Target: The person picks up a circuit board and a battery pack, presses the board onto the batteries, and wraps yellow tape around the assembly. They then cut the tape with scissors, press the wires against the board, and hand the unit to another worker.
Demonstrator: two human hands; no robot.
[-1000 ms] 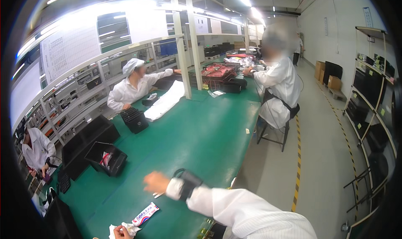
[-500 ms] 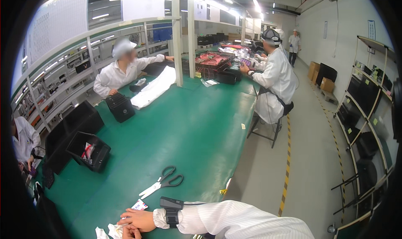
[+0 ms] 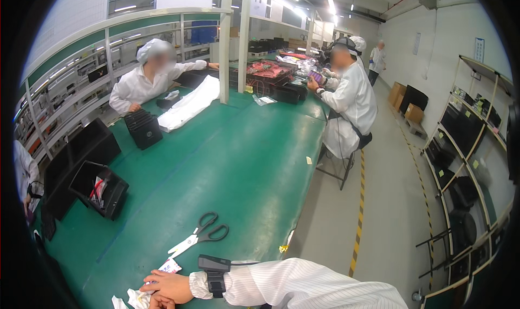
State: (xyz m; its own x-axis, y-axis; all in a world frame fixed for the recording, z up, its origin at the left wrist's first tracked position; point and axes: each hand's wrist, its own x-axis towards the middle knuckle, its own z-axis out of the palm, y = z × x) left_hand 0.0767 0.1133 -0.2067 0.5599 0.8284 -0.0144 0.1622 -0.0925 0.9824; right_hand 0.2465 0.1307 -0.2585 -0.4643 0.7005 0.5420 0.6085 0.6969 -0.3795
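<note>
At the bottom edge, my right hand (image 3: pixel 172 287) lies low over the table, fingers curled onto a small white printed packet (image 3: pixel 171 266) with red and blue marks. Its wrist wears a black strap with a small device (image 3: pixel 214 263). My left hand (image 3: pixel 161 302) shows only in part, its fingers bent close under the right one; whatever they grip is hidden. Crumpled white pieces (image 3: pixel 138 298) lie beside both hands. Just beyond the packet rest black-handled scissors (image 3: pixel 198 235), blades slightly apart and pointing toward it.
On the green table (image 3: pixel 233 163), a black bin (image 3: pixel 111 195) with packets stands at left. A person across holds a black box (image 3: pixel 143 129) beside a white sheet (image 3: pixel 189 106). Another person (image 3: pixel 352 98) sits at the right edge. A shelf rack (image 3: pixel 466 146) lines the right wall.
The view has shifted slightly, so the table things and my hands appear a little farther left. My hands keep nearly the same pose at the packet.
</note>
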